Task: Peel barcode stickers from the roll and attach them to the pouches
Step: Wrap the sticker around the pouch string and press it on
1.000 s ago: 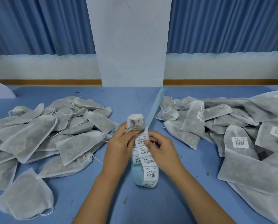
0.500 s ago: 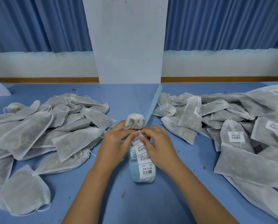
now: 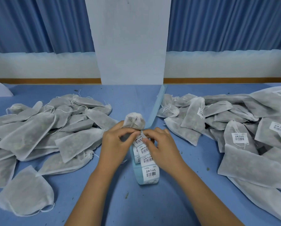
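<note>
Left hand [image 3: 115, 144] and right hand [image 3: 161, 145] pinch, fingertips closed, the top white barcode sticker [image 3: 139, 139] of the blue-backed label roll [image 3: 147, 167] beneath them, with a small white fabric pouch [image 3: 134, 120] just beyond the fingers (labelled pouches [image 3: 239, 128] heaped to their right, many unlabelled pouches [image 3: 38, 128] waiting to their left).

Two hands [image 3: 116, 144], one sticker roll [image 3: 148, 170], two heaps of pouches [image 3: 46, 131], one held pouch [image 3: 134, 120]

Your bare forearms reach in from below and converge, your left grip [image 3: 115, 145] and right grip [image 3: 161, 144] meeting fingertip to fingertip, thumbs and forefingers curled in a pinch on one sticker [image 3: 139, 140].
</note>
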`<state>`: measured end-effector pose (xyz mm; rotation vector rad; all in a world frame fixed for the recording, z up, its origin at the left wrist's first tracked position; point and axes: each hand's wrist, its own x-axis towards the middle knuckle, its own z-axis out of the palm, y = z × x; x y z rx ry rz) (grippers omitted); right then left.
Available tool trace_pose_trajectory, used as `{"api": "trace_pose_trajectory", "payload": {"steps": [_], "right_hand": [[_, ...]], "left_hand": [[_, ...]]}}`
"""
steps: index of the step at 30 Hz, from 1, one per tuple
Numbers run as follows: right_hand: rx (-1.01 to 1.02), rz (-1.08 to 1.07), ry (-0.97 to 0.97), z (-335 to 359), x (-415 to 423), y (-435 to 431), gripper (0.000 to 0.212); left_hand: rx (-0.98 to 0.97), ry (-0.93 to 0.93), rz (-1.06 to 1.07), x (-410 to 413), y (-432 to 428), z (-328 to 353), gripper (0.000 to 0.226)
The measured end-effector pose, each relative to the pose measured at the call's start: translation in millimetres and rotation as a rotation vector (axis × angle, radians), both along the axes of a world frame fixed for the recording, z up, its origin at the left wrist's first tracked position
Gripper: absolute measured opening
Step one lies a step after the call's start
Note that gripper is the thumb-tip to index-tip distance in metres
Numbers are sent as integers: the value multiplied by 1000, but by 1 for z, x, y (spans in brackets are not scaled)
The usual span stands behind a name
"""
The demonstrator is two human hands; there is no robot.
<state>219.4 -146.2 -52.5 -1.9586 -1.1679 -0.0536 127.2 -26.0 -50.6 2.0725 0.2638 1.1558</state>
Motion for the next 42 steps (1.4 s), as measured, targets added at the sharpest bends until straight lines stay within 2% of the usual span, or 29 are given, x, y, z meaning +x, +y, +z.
{"api": "trace_pose_trajectory", "payload": {"steps": [3,6,8,11,12,14,15,16,17,18,19,21,22,24,27,29,33,37,40,42], "right_hand": [[-4,-1,10,-1,0,0,16],[23,19,83,-1,0,0,14],[98,47,247,-1,1,0,14],[248,13,582,0,8,2,19],[255,-22,624,-1,11,3,21],[266,-69,694,-3,18,4,14],[272,-78,748,-3,21,4,10],[257,-84,799,-4,23,4,20],[214,-114,802,-6,24,3,34],[152,-180,717,-7,25,0,42],[118,-269,573,-5,25,-5,42],[247,-324,373,5,22,-21,22],[351,-257,374,10,19,-31,14],[493,-18,476,22,9,-49,16],[468,181,500,29,-4,-59,13],[398,173,454,28,-7,-56,2],[332,140,474,25,-5,-59,17],[301,156,502,24,-1,-65,18],[387,169,571,32,6,-74,13],[494,237,643,34,9,-79,15]], "left_hand": [[-11,-21,64,0,0,1,11],[-208,-69,182,0,3,3,25],[-417,-157,265,-4,8,5,26],[-762,-353,394,-16,23,13,10],[-880,-422,378,-22,27,17,9],[-1112,-529,143,-32,26,25,9],[-1175,-523,-11,-35,20,29,11],[-1195,-471,-139,-36,11,33,13],[-1178,-385,-224,-36,-2,35,16],[-1118,-281,-252,-36,-14,36,17],[-1020,-181,-232,-34,-26,36,18],[-821,-51,-182,-29,-42,33,23],[-750,-10,-183,-27,-47,32,24],[-632,62,-165,-24,-52,30,20],[-532,136,-103,-22,-51,24,12],[-508,164,-95,-22,-52,22,12],[-482,190,-103,-21,-54,22,14],[-507,202,-119,-20,-51,22,13],[-560,165,-110,-24,-43,24,21],[-535,156,-126,-25,-40,24,19]]}}
